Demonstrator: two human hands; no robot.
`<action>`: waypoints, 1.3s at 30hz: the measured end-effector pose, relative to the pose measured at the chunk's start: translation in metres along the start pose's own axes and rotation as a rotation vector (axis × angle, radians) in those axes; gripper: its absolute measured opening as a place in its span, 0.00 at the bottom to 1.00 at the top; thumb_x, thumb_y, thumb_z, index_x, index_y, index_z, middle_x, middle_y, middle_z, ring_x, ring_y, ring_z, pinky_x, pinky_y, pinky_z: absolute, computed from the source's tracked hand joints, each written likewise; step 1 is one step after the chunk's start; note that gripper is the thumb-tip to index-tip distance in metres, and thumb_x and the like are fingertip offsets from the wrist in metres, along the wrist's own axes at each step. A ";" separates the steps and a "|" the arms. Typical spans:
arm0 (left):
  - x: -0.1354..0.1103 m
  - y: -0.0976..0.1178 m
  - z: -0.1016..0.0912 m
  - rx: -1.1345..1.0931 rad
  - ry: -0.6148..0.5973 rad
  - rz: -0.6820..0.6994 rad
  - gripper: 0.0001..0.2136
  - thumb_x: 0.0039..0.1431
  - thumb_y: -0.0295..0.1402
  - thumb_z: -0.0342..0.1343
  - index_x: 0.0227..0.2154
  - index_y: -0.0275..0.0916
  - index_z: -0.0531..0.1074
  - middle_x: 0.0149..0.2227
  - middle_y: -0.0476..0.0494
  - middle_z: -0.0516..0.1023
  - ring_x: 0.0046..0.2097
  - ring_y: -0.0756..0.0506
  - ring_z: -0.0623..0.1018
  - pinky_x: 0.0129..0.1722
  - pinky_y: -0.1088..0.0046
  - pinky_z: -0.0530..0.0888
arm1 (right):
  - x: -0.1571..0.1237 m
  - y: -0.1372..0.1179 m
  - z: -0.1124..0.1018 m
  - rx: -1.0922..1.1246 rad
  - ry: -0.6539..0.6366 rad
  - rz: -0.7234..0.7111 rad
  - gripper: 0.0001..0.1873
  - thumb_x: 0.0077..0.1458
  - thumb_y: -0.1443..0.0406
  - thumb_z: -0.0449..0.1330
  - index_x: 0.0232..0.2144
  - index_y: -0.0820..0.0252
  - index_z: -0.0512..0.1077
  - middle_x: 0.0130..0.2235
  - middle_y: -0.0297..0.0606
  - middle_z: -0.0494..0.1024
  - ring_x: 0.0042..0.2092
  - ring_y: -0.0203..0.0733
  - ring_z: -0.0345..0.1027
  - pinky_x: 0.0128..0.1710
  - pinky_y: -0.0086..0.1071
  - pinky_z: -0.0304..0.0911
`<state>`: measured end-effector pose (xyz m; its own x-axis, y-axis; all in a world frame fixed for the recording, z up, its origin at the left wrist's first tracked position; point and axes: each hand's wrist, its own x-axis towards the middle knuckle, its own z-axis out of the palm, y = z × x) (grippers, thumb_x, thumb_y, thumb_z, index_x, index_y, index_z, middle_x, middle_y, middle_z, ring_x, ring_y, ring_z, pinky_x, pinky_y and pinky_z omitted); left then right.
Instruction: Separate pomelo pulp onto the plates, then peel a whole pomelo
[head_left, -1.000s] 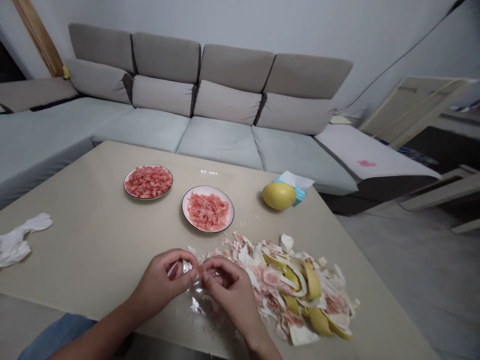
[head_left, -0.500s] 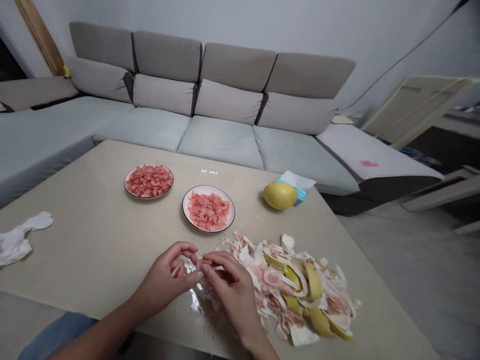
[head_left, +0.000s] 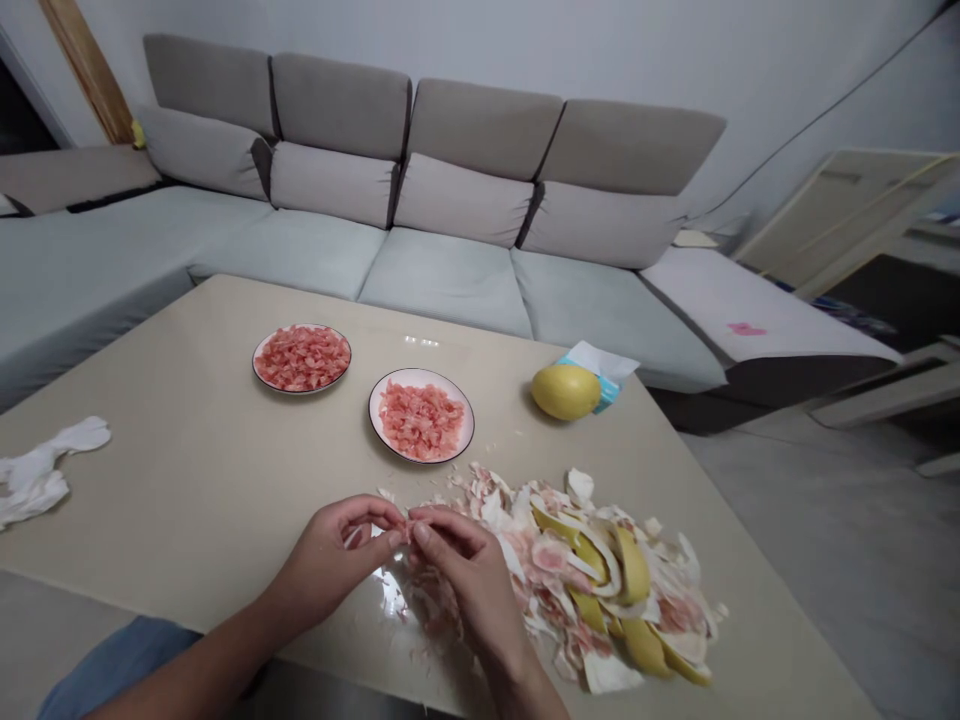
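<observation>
Pomelo piece [head_left: 407, 527] is a small pink-white scrap, held just above the near edge of the table [head_left: 187, 450], at the left end of the peel heap [head_left: 592, 590]. It sits right between the two hands, so neither one is nearer. The left hand [head_left: 334, 565] comes at it from the left and the right hand [head_left: 465, 580] from the right, fingertips meeting over it. Both hands are closed in a pinch on the piece, thumb and forefinger tips pressed to it, the other fingers curled. The piece is mostly hidden by the fingertips, so I can't tell its long axis.

Moving outward, the peel heap spreads right of the right hand, with white pith, pink membrane and yellow rind strips mixed. It touches the right hand's side, and loose crumbs lie under both hands.

Counts:
- 1 piece in hand
- 2 hands
- 1 peel heap
- 2 plates of pink pomelo flesh: near plate [head_left: 375, 420] straight beyond the hands, far plate [head_left: 259, 368] further left and back, the two apart
- 1 whole pomelo [head_left: 566, 391], yellow, at the far right of the table and well apart from the hands
- 1 tissue pack [head_left: 609, 372] just behind the whole pomelo, touching or nearly so
- 1 white cloth [head_left: 41, 470], crumpled at the left table edge and well away from everything

A grey sofa [head_left: 450, 270] wraps behind the table. Blue fabric [head_left: 112, 665] shows under the left forearm at bottom left — can't tell whether it is a sleeve or a knee.
</observation>
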<state>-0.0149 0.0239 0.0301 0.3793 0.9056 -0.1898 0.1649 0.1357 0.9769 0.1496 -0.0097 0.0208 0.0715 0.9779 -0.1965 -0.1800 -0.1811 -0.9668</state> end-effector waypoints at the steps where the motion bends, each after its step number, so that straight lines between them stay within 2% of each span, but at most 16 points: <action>1: 0.000 0.000 0.000 0.003 -0.001 0.002 0.08 0.55 0.37 0.58 0.34 0.39 0.76 0.30 0.49 0.76 0.30 0.50 0.70 0.33 0.75 0.66 | 0.000 0.002 0.000 0.046 -0.004 0.038 0.15 0.45 0.55 0.69 0.33 0.57 0.80 0.31 0.38 0.79 0.29 0.38 0.71 0.31 0.31 0.68; 4: 0.000 -0.001 -0.001 0.011 -0.001 0.001 0.08 0.55 0.37 0.58 0.33 0.39 0.76 0.30 0.49 0.75 0.30 0.50 0.69 0.33 0.75 0.66 | 0.001 0.006 -0.001 0.122 -0.012 0.096 0.16 0.44 0.55 0.70 0.34 0.58 0.80 0.30 0.37 0.79 0.28 0.36 0.70 0.31 0.30 0.67; 8: 0.000 0.000 -0.001 -0.003 -0.012 -0.003 0.08 0.55 0.37 0.57 0.33 0.39 0.75 0.31 0.48 0.76 0.31 0.49 0.70 0.33 0.75 0.66 | 0.001 0.008 -0.002 0.145 0.004 0.086 0.15 0.44 0.56 0.70 0.34 0.59 0.80 0.30 0.37 0.79 0.29 0.36 0.70 0.31 0.29 0.66; 15: 0.001 0.002 -0.005 -0.042 -0.014 -0.023 0.09 0.53 0.38 0.58 0.34 0.38 0.75 0.35 0.44 0.79 0.38 0.45 0.75 0.39 0.72 0.69 | 0.004 0.003 -0.007 0.214 0.117 0.156 0.20 0.38 0.55 0.73 0.33 0.60 0.80 0.29 0.36 0.78 0.27 0.36 0.70 0.31 0.31 0.68; 21: 0.002 -0.003 -0.008 -0.048 -0.020 -0.012 0.09 0.54 0.38 0.58 0.35 0.39 0.75 0.37 0.43 0.80 0.40 0.44 0.76 0.42 0.70 0.70 | 0.004 0.000 -0.008 0.207 0.096 0.145 0.21 0.40 0.54 0.72 0.36 0.59 0.80 0.33 0.38 0.79 0.30 0.37 0.71 0.34 0.31 0.69; 24: 0.019 0.003 -0.013 0.053 0.022 0.035 0.09 0.55 0.38 0.58 0.35 0.38 0.76 0.37 0.44 0.80 0.37 0.46 0.76 0.40 0.72 0.69 | 0.005 -0.003 -0.010 0.196 0.098 0.125 0.21 0.42 0.54 0.71 0.37 0.60 0.80 0.34 0.39 0.79 0.31 0.37 0.71 0.33 0.31 0.69; 28: 0.069 0.020 -0.019 0.251 0.112 0.177 0.11 0.55 0.39 0.56 0.35 0.38 0.76 0.39 0.43 0.80 0.34 0.46 0.75 0.35 0.72 0.68 | 0.008 -0.003 -0.016 0.169 0.119 0.044 0.20 0.45 0.54 0.69 0.39 0.60 0.80 0.35 0.40 0.79 0.32 0.37 0.70 0.35 0.32 0.68; 30: 0.092 0.025 -0.016 0.347 0.138 0.233 0.12 0.54 0.37 0.57 0.38 0.38 0.77 0.42 0.41 0.79 0.38 0.44 0.76 0.39 0.71 0.69 | 0.011 -0.001 -0.020 0.116 0.148 0.001 0.20 0.48 0.54 0.67 0.40 0.59 0.80 0.37 0.40 0.79 0.32 0.38 0.70 0.36 0.33 0.68; 32: 0.102 0.027 -0.010 0.378 0.154 0.263 0.14 0.51 0.34 0.58 0.41 0.38 0.77 0.46 0.40 0.78 0.45 0.41 0.75 0.44 0.70 0.68 | 0.013 0.000 -0.024 0.010 0.203 -0.073 0.18 0.50 0.54 0.66 0.39 0.59 0.80 0.39 0.41 0.80 0.35 0.40 0.71 0.39 0.35 0.68; 34: 0.094 0.026 0.000 0.374 0.101 0.270 0.13 0.53 0.34 0.57 0.41 0.39 0.77 0.44 0.42 0.79 0.45 0.42 0.75 0.43 0.71 0.68 | 0.013 0.000 -0.026 -0.110 0.268 -0.176 0.14 0.52 0.56 0.64 0.38 0.58 0.80 0.40 0.41 0.80 0.40 0.43 0.72 0.43 0.37 0.67; 37: 0.064 0.025 0.013 0.309 -0.127 0.190 0.11 0.58 0.36 0.54 0.37 0.40 0.78 0.36 0.46 0.81 0.39 0.45 0.77 0.39 0.74 0.69 | 0.012 -0.003 -0.025 -0.233 0.324 -0.320 0.09 0.54 0.60 0.63 0.35 0.56 0.80 0.40 0.40 0.80 0.43 0.44 0.72 0.46 0.38 0.66; 39: 0.044 0.027 0.018 0.308 -0.170 0.169 0.11 0.58 0.36 0.54 0.37 0.41 0.79 0.36 0.48 0.82 0.37 0.46 0.77 0.37 0.75 0.69 | 0.010 -0.004 -0.022 -0.289 0.327 -0.393 0.07 0.54 0.62 0.63 0.34 0.56 0.80 0.38 0.39 0.80 0.42 0.43 0.72 0.46 0.37 0.66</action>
<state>0.0226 0.0597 0.0464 0.5660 0.8216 -0.0674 0.3427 -0.1601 0.9257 0.1727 -0.0020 0.0193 0.3858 0.9028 0.1901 0.1928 0.1226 -0.9735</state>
